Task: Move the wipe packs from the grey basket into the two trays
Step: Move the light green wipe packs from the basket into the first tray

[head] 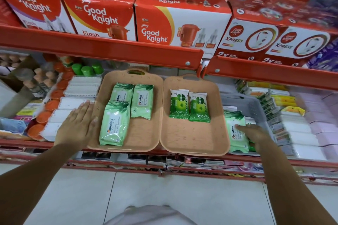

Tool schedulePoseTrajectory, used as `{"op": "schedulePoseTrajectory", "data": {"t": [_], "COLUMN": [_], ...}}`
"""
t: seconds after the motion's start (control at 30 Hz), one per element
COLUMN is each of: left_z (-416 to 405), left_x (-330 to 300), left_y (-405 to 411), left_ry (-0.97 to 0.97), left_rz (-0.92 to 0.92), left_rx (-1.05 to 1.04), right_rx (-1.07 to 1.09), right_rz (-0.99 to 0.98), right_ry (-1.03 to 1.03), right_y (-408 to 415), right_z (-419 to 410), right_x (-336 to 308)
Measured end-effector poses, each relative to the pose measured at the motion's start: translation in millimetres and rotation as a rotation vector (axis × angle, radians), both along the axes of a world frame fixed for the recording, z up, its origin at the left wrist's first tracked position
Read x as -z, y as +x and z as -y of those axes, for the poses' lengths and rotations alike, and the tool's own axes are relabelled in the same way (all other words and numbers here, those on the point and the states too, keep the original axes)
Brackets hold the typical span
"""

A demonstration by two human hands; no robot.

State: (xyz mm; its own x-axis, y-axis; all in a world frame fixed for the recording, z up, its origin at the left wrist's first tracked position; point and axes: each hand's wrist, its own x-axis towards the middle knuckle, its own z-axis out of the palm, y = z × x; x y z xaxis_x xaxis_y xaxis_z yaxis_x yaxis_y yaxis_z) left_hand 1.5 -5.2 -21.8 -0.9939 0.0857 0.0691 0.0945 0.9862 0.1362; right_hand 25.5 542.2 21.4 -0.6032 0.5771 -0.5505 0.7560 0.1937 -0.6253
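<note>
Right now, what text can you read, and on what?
"Himalaya": light green packs in the left tray and pack in the grey basket.
"Dettol": dark green packs, right tray.
"Good Knight", "Flash", "XPRESS", "2x": red boxes above.
Smaller print: unreadable.

Both bare forearms reach forward. The left hand (77,124) lies flat, palm down, fingers together and extended — thumb toward the right hand. The right hand (253,133) angles inward, fingers curled downward — tips pressing onto something beneath.
</note>
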Motion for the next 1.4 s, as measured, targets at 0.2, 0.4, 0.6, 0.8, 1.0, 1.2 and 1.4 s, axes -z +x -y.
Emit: {"op": "schedulePoseTrajectory", "data": {"t": [0.2, 0.4, 0.6, 0.8, 1.0, 1.2, 1.4], "left_z": [-0.7, 0.3, 0.4, 2.1, 0.3, -0.2, 0.9], "left_x": [-1.0, 1.1, 2.5, 2.5, 2.2, 2.5, 0.9], "left_y": [-0.3, -1.1, -2.4, -1.4, -1.2, -1.2, -0.8], "left_ry": [0.013, 0.020, 0.036, 0.042, 0.046, 0.039, 0.033], "left_rz": [0.002, 0.001, 0.000, 0.002, 0.002, 0.002, -0.005], "left_rx": [0.000, 0.005, 0.007, 0.003, 0.002, 0.003, 0.001], "right_rx": [0.011, -0.071, -0.082, -0.103, -0.143, -0.342, -0.679], "right_rz": [-0.085, -0.228, -0.509, -0.550, -0.384, -0.259, -0.071], "right_ry": [0.125, 0.556, 0.547, -0.214, -0.448, -0.121, 0.361], "right_y": [12.6, 25.7, 27.9, 11.9, -8.6, -27.4, -30.5], "right_z": [11.2, 36.4, 85.1, 165.5, 240.9, 281.7, 304.1], "right_x": [-13.3, -49.5, -84.4, -72.5, -47.4, -12.3, -17.3]}}
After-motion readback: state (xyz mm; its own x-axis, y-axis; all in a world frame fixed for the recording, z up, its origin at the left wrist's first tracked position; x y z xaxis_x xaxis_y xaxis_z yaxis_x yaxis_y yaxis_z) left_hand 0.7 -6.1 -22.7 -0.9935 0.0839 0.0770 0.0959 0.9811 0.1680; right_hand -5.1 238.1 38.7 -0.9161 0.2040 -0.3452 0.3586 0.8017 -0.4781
